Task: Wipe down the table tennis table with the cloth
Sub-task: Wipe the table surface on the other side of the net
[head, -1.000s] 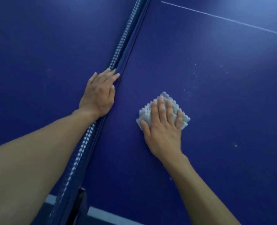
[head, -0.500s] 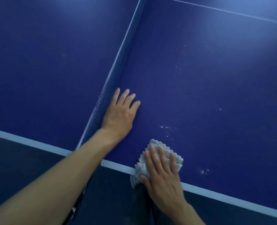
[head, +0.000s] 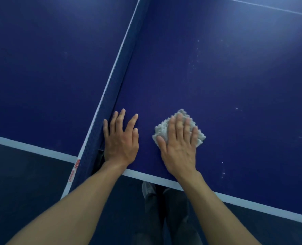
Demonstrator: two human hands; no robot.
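My right hand [head: 179, 147] lies flat, fingers stretched out, pressing the cloth [head: 179, 129] down onto the blue tabletop [head: 217, 85]. The hand is not clenched around the cloth; palm and fingers simply cover most of it, and its pale, nubbly edges stick out at 12 o'clock and 3 o'clock of my fingers. The cloth sits near the white edge line [head: 146, 176] of the tabletop, which runs at 6 o'clock of my wrist.

My left hand [head: 121, 141] is empty and released, spread flat on the tabletop at 9 o'clock of the cloth, apart from it. Its little finger lies just beside the net [head: 114, 82], which runs from the tabletop's near edge away toward 12 o'clock, with a white band along its top. A strip with red lettering [head: 74, 170] shows at the net's near end; I cannot read it.

Small white specks [head: 193, 65] dot the blue surface at 12 o'clock and 3 o'clock of the cloth. At 6 o'clock, below the tabletop's edge, I see a dark floor [head: 23, 183], my dark trousers and one shoe [head: 148, 189].
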